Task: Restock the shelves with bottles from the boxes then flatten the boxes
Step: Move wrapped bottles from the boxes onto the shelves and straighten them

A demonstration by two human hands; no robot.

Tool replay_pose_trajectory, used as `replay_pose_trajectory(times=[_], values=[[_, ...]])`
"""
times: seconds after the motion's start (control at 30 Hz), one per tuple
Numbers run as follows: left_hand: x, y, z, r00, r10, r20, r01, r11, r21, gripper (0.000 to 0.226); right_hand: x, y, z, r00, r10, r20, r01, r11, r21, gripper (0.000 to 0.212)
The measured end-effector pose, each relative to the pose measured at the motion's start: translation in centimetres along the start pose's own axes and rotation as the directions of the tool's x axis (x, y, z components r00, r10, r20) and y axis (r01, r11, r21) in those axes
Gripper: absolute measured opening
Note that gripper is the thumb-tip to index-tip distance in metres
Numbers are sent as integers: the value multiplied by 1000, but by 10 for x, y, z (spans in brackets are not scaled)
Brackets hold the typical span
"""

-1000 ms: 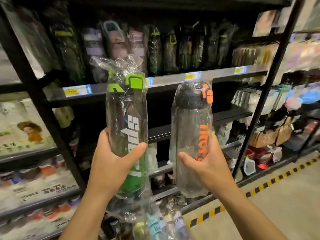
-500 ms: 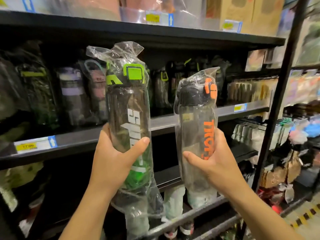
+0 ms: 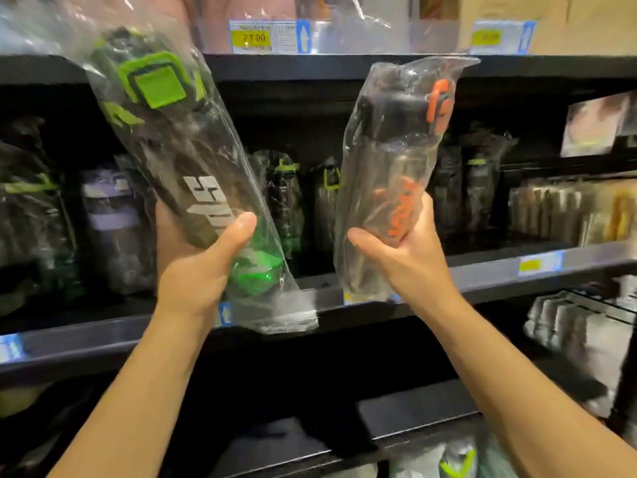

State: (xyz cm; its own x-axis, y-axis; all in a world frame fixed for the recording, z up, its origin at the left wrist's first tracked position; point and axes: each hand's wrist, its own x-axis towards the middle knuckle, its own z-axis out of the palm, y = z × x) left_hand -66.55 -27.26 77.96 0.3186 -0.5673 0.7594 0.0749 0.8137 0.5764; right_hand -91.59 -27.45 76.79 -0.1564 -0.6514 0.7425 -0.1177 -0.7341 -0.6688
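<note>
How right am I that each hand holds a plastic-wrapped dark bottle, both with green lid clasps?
Only partly. The head view shows the left hand holding a plastic-wrapped dark bottle with a green lid clasp, but the right hand holds a plastic-wrapped dark bottle with an orange clasp.

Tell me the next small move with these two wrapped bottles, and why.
Probably straighten the green-lidded bottle and slide it forward onto the shelf. The left hand grips it tilted, its base near the shelf edge, and similar green-trimmed bottles stand there. The right hand holds the orange-lidded bottle alongside.
</note>
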Motion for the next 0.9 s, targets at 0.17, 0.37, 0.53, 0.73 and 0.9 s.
replay_pose_trajectory(times=[0.17,0.37,0.53,0.73,0.9], values=[[30,-40,38,998,-52,-39,57,990,126,86,64,51,-6,984,41,172,-37,999,-22,93],[46,-90,61,995,-93,-39,101,933,346,79,115,103,1,958,162,237,-137,983,-120,46],[68,-121,79,963,-244,-118,265,766,586,56,158,121,16,916,317,245,-292,947,-134,90],[94,-152,95,918,-381,-107,348,649,677,111,186,144,29,868,428,254,-376,898,-229,90],[106,-175,99,892,-412,-184,416,591,691,100,188,163,35,843,458,282,-400,885,-240,87]])
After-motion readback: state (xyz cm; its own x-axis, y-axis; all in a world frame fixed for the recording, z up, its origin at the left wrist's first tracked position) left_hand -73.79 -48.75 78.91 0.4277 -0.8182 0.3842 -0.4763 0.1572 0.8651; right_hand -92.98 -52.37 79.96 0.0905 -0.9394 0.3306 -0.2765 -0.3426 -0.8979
